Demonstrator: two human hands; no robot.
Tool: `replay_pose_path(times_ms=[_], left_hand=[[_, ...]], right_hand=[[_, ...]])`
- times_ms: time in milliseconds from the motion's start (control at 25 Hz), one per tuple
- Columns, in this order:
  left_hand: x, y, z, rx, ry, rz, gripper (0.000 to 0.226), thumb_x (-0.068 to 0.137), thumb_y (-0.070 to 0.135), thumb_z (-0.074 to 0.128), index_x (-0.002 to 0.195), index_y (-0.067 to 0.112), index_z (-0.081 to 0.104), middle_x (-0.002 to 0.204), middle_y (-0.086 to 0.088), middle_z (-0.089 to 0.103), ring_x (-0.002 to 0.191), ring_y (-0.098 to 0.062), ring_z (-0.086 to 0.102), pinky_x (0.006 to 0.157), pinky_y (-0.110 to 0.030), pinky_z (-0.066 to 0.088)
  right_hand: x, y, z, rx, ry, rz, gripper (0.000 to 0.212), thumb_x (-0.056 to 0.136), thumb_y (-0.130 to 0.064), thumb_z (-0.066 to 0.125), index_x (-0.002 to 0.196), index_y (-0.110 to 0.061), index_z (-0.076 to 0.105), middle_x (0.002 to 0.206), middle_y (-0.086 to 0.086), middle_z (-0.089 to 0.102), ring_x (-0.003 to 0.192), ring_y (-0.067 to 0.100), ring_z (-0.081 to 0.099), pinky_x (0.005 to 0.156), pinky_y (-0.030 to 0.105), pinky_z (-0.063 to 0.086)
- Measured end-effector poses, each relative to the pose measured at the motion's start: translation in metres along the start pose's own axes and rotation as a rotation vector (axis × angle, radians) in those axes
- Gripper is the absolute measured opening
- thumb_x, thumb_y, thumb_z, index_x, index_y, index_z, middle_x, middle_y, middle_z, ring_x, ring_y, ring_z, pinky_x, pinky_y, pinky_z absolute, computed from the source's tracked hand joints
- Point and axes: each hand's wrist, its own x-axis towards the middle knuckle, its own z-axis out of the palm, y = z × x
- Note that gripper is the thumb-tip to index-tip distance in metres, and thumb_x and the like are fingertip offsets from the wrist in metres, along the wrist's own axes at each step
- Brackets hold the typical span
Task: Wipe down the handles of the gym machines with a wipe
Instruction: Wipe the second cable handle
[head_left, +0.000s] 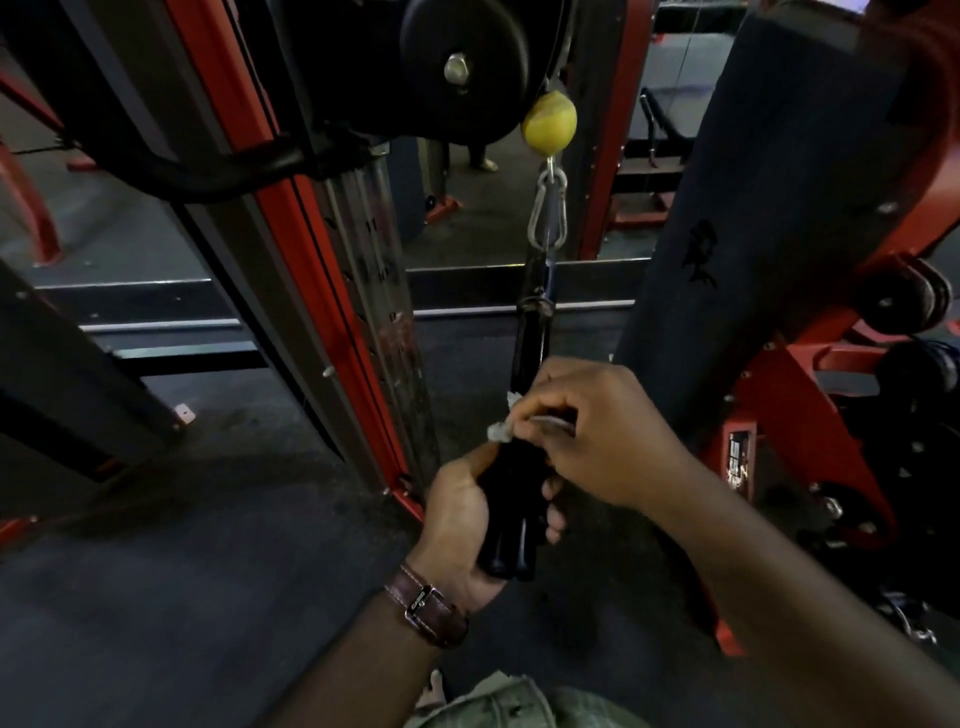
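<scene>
From the head camera, the black rope handle hangs down the middle of the frame, a dark, glossy double cord whose two thick rubber ends sit side by side at the bottom. It hangs from a silver carabiner just above centre, which clips under a yellow ball stopper at the top, right beside a big black pulley wheel.

The left hand, low and centre, is wrapped around the lower ends of the rope, thumb on one side and fingertips showing on the other. A brown leather watch strap circles that wrist. Just above and to the right, the right hand is closed with curled fingers on a small crumpled white wipe, pressing it against the rope just above the left hand's thumb. Only a bit of the wipe pokes out from the fingers. The two hands sit close together, one above the other along the rope.

A red and grey upright with a perforated steel rail runs diagonally through the left centre. On the right stands a dark padded column on red frame parts. The floor is dark rubber matting.
</scene>
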Motion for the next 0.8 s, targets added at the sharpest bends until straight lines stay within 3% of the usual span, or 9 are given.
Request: replay_pose_path(times_ms=[80,160,240,400,560,640,720,800], left_hand=[[0.000,-0.002,0.001,0.045,0.020,-0.018,0.052,0.102,0.044,0.033,0.086,0.009,0.068,0.067,-0.008,0.054,0.044,-0.019,0.050,0.041,-0.021,0.041],[0.000,-0.001,0.002,0.082,0.066,-0.019,0.053,0.103,0.046,0.033,0.089,0.007,0.065,0.067,-0.008,0.055,0.044,-0.018,0.050,0.040,-0.021,0.041],[0.000,0.003,0.005,0.077,0.099,-0.003,0.050,0.104,0.043,0.034,0.088,0.007,0.065,0.068,-0.008,0.056,0.047,-0.018,0.050,0.040,-0.022,0.041],[-0.004,0.003,0.013,-0.016,0.085,0.014,0.043,0.098,0.035,0.036,0.081,0.006,0.064,0.064,-0.011,0.055,0.046,-0.022,0.051,0.040,-0.023,0.040],[-0.004,0.002,0.009,0.032,0.121,-0.014,0.051,0.098,0.036,0.028,0.091,0.000,0.064,0.066,-0.012,0.057,0.046,-0.022,0.050,0.043,-0.023,0.039],[-0.003,0.007,0.005,0.072,0.144,-0.029,0.053,0.097,0.036,0.028,0.094,-0.002,0.064,0.065,-0.012,0.058,0.046,-0.023,0.051,0.042,-0.023,0.039],[-0.002,0.011,0.004,0.081,0.154,-0.023,0.052,0.098,0.035,0.029,0.092,-0.002,0.066,0.064,-0.013,0.059,0.045,-0.023,0.052,0.043,-0.024,0.040],[-0.001,0.012,0.003,0.075,0.167,0.017,0.050,0.099,0.032,0.033,0.086,0.001,0.070,0.065,-0.013,0.061,0.048,-0.024,0.054,0.045,-0.027,0.041]], right_hand=[[0.029,0.000,0.000,-0.205,-0.006,0.105,0.005,0.091,-0.012,0.067,0.093,-0.012,0.072,0.094,-0.004,0.062,0.082,0.007,0.060,0.077,0.027,0.053],[0.067,-0.005,-0.004,-0.449,0.017,0.260,0.013,0.098,-0.017,0.054,0.101,-0.009,0.064,0.109,0.006,0.062,0.092,0.022,0.062,0.077,0.037,0.052],[0.082,-0.018,-0.003,-0.604,-0.057,0.245,0.016,0.099,-0.015,0.046,0.106,-0.010,0.060,0.116,0.013,0.058,0.094,0.030,0.060,0.072,0.039,0.047],[0.046,-0.054,0.001,-0.584,-0.364,0.101,0.020,0.097,-0.024,0.054,0.113,-0.014,0.056,0.102,0.003,0.040,0.085,0.018,0.045,0.076,0.037,0.049],[0.083,-0.028,-0.004,-0.605,-0.136,0.189,0.018,0.094,-0.019,0.062,0.111,-0.014,0.061,0.109,0.004,0.050,0.097,0.022,0.056,0.082,0.042,0.055],[0.088,-0.004,-0.001,-0.551,0.031,0.176,0.007,0.092,-0.015,0.065,0.099,-0.017,0.065,0.103,-0.002,0.053,0.092,0.014,0.054,0.079,0.035,0.053],[0.058,0.011,0.008,-0.400,0.191,0.148,0.008,0.091,-0.010,0.066,0.088,-0.017,0.068,0.094,-0.009,0.054,0.084,0.004,0.050,0.073,0.026,0.047],[0.005,0.002,0.022,-0.151,0.354,0.119,0.013,0.090,-0.006,0.067,0.091,-0.016,0.075,0.092,-0.008,0.062,0.081,0.002,0.057,0.073,0.019,0.048]])
